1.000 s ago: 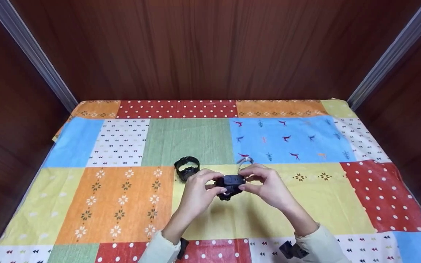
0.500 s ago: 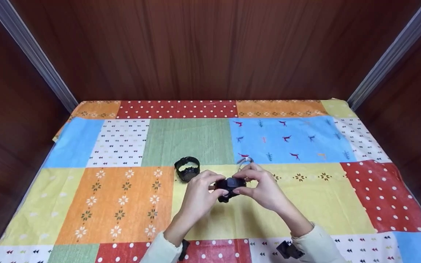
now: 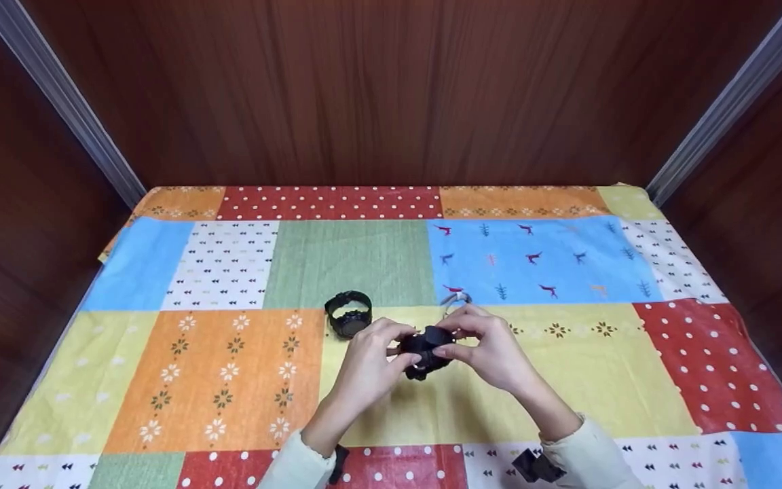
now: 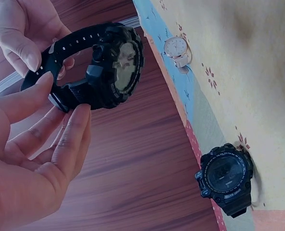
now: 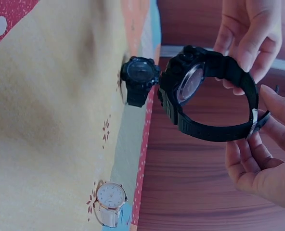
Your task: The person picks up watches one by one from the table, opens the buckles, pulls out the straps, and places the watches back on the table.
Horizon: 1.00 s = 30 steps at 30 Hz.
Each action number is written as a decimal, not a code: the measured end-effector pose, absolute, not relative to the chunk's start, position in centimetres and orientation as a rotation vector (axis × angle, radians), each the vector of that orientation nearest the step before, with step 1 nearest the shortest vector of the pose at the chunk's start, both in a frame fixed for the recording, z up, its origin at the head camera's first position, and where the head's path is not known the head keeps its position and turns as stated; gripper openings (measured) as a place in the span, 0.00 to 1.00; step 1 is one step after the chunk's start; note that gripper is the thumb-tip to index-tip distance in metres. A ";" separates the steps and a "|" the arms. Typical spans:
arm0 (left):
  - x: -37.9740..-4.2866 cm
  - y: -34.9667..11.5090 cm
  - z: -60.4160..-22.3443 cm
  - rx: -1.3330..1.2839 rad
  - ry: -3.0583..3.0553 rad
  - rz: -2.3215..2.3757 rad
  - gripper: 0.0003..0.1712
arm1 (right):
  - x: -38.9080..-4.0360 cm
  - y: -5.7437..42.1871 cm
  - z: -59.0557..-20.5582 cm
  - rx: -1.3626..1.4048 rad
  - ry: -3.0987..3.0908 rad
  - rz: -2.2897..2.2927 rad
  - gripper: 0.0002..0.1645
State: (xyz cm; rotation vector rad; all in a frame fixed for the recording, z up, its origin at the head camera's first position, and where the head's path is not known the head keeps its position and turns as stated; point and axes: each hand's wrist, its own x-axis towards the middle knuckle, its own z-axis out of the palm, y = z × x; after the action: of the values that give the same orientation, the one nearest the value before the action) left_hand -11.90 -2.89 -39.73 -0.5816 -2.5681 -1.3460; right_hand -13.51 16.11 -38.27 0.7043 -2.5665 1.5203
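A black digital sports watch [image 3: 427,360] is held up above the cloth, its strap looped through a metal buckle [image 5: 253,120]. My left hand [image 3: 369,356] pinches one side of the strap between thumb and fingers. On the other side, my right hand [image 3: 489,346] grips the strap end near the buckle, thumb toward me. In the left wrist view the watch face [image 4: 126,67] points away from both hands. Behind my left hand, a second black sports watch [image 3: 349,316] rests on the cloth. A white-faced watch [image 4: 175,47] with a pale strap lies beyond my right hand, partly hidden in the head view.
A patchwork cloth [image 3: 221,380] covers the table. Dark wood panels [image 3: 391,95] rise behind it and at both sides, with grey metal strips [image 3: 58,95] at the corners. Black wrist mounts [image 3: 539,466] sit at the sleeves.
My right hand has shifted slightly left, closer to my left hand. The strap end, flat with its slots showing earlier, now stands bent up between the hands. The two resting watches have not moved.
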 end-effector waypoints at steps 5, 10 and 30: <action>-12.0 -2.9 -39.7 -0.579 -2.610 -1.321 0.19 | -13.4 16.0 -38.1 0.701 -2.540 1.550 0.12; -12.1 -2.7 -39.8 -0.587 -2.633 -1.317 0.20 | -13.4 15.9 -38.1 0.725 -2.535 1.544 0.12; -11.9 -2.6 -40.1 -0.572 -2.613 -1.297 0.12 | -13.9 17.8 -38.1 0.725 -2.610 1.810 0.14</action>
State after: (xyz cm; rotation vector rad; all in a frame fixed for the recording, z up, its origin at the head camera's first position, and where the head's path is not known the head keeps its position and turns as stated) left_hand -11.91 -2.59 -40.08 -0.5715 -2.6127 -1.2970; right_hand -13.86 17.75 -38.09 0.7251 -2.6099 1.8104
